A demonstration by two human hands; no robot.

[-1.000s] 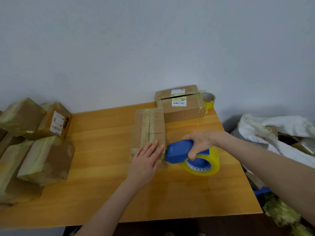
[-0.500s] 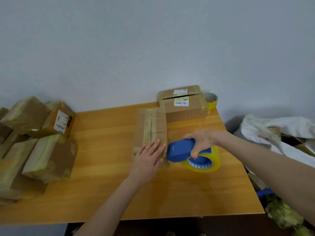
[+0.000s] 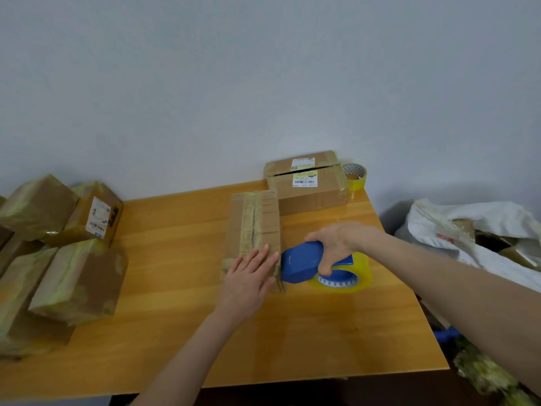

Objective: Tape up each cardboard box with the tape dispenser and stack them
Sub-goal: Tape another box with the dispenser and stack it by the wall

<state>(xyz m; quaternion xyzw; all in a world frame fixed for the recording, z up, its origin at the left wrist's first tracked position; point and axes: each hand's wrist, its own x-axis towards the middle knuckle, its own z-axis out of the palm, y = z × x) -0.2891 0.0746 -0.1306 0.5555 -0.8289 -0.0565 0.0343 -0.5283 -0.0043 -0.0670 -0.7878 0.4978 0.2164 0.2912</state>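
Note:
A flat cardboard box [image 3: 254, 221] lies in the middle of the wooden table [image 3: 181, 317], with yellowish tape strips along its top seam. My left hand [image 3: 248, 276] presses flat on the box's near end, fingers straight. My right hand [image 3: 336, 244] grips the blue tape dispenser [image 3: 301, 265], whose yellow tape roll [image 3: 342, 278] rests on the table. The dispenser's front edge sits against the box's near right corner. A second box [image 3: 310, 183] with white labels stands behind, its top flaps slightly apart.
Several taped boxes [image 3: 76, 279] are piled at the table's left end. A spare yellow tape roll [image 3: 355, 175] sits at the back right by the wall. White bags with cardboard scraps [image 3: 468, 230] lie beside the table on the right.
Both hands stay nearly in place on the box and dispenser. The view has shifted slightly, so the scene sits a little more to the right.

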